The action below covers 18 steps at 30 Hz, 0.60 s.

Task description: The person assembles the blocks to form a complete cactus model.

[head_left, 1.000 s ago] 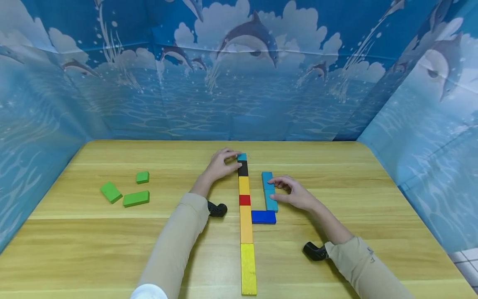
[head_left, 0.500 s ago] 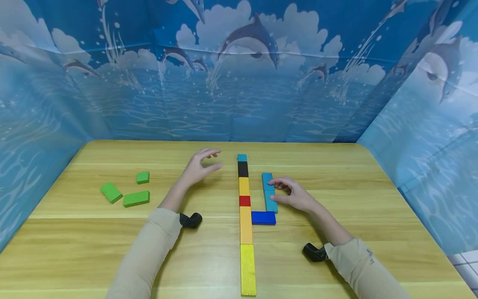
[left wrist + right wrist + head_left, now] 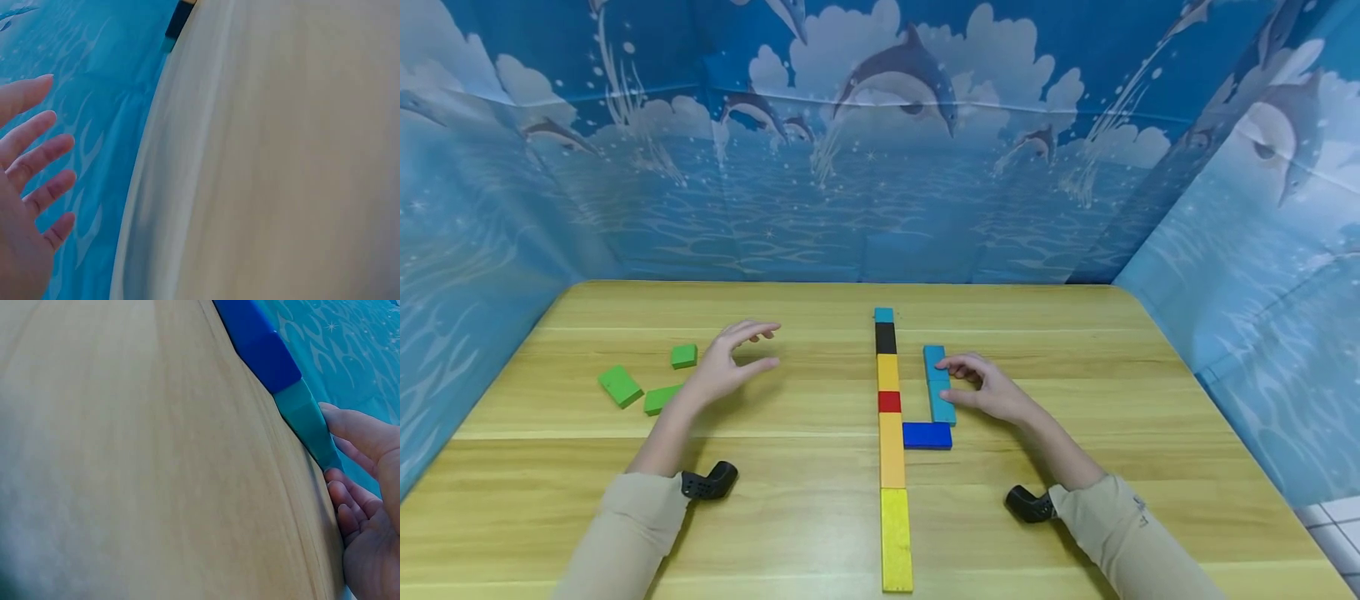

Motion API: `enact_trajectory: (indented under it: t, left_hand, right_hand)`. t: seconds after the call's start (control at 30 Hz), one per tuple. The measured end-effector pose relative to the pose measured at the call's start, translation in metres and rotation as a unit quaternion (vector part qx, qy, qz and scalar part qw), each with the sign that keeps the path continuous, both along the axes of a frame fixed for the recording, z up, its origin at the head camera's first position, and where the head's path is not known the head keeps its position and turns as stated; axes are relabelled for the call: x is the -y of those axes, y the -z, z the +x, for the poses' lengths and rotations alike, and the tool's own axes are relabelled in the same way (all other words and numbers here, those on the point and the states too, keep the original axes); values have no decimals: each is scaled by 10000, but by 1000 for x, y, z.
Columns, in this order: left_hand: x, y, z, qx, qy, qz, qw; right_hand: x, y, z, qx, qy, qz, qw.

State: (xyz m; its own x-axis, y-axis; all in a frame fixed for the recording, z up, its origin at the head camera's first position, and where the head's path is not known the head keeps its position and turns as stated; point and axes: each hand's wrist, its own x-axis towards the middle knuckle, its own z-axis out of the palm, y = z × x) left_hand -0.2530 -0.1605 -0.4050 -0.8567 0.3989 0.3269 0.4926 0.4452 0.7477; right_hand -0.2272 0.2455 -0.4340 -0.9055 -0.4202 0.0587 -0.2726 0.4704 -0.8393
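Observation:
In the head view my left hand hovers over the table's left side, fingers spread and holding nothing. Its wrist partly covers a green block; two more green blocks, a small one and a larger one, lie close by. My right hand rests its thumb and fingertips on two light blue blocks set end to end, the far one and the near one. A dark blue block lies crosswise below them. In the right wrist view the thumb lies against a light blue block.
A straight column of flat blocks runs down the middle: turquoise, black, amber, red, orange and yellow. Dolphin-printed cloth surrounds the wooden table at the back and sides.
My left hand has left the turquoise and black end of the column and moved left toward the green blocks. My right hand has stayed at the light blue blocks.

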Motion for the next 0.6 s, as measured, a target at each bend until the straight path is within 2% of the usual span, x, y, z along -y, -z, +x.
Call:
enact_trajectory:
  t: [0.07,0.27,0.37,0.6]
  left_hand:
    - [13,3,4,-1,-59,-185,9998]
    - [44,3,23,25,-169,-463,9988]
    - [58,5,33,42,-326,-616,9976]
    - [82,9,51,246,-633,-872,9939]
  right_hand:
    - [1,-1,0,9,-26,-10,10000]
    - [1,0,-1,7,-73,-43,10000]
    - [0,0,-1,-36,-69,-41,10000]
    - [0,0,0,-64,-28,38,10000]
